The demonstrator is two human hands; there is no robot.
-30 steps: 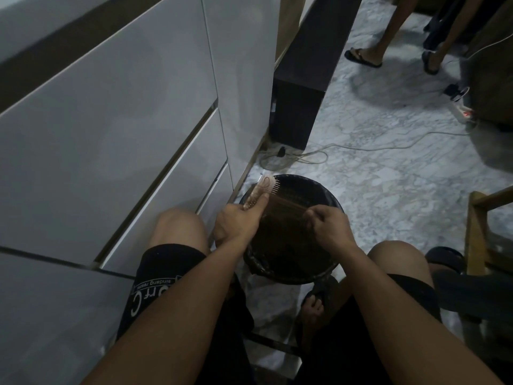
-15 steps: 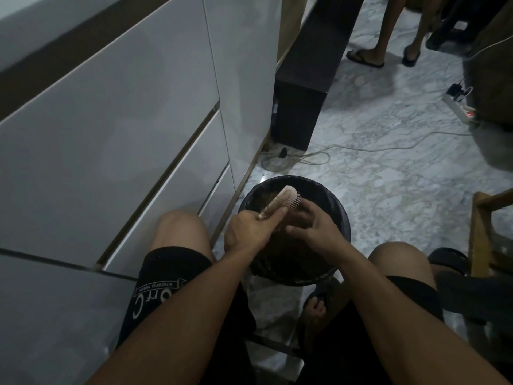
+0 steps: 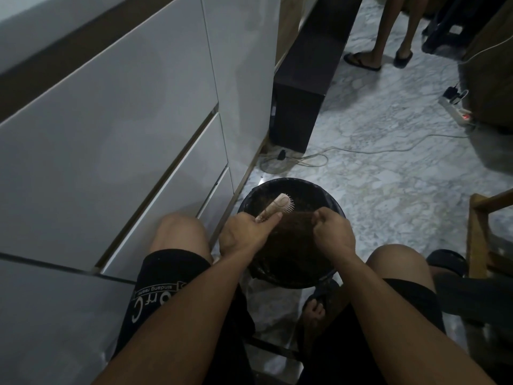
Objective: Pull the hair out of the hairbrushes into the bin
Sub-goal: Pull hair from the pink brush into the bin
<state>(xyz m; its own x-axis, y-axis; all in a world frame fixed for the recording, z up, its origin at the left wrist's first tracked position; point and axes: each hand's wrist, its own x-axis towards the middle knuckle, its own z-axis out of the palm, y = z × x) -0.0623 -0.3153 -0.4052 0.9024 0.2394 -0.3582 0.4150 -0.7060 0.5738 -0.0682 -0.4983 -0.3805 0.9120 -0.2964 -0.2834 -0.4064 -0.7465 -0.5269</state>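
**Hair drawn from a brush above a black bin**

White drawer fronts (image 3: 116, 129) fill the left of the view, rising beside a grey-veined marble floor (image 3: 388, 176). A dark cabinet (image 3: 302, 87) stands against the wall further back, with a loose cable (image 3: 361, 150) trailing across the floor to a power strip (image 3: 458, 113). A second person's legs, in dark sandals, stand at the top right. A wooden chair frame (image 3: 477, 232) cuts in at the right edge.

A seated person in black shorts (image 3: 166, 287) leans over a round black bin (image 3: 291, 233) set on the floor between the knees. The left hand (image 3: 245, 234) grips the handle of a pale hairbrush (image 3: 277, 206), fingers curled round it, holding it over the far left part of the bin's opening with the bristles facing right. The right hand (image 3: 333, 234) hangs over the right side of the bin, its fingertips pinched on a band of brown hair (image 3: 298, 220) that stretches between the brush and those fingers, above the bin's dark interior.
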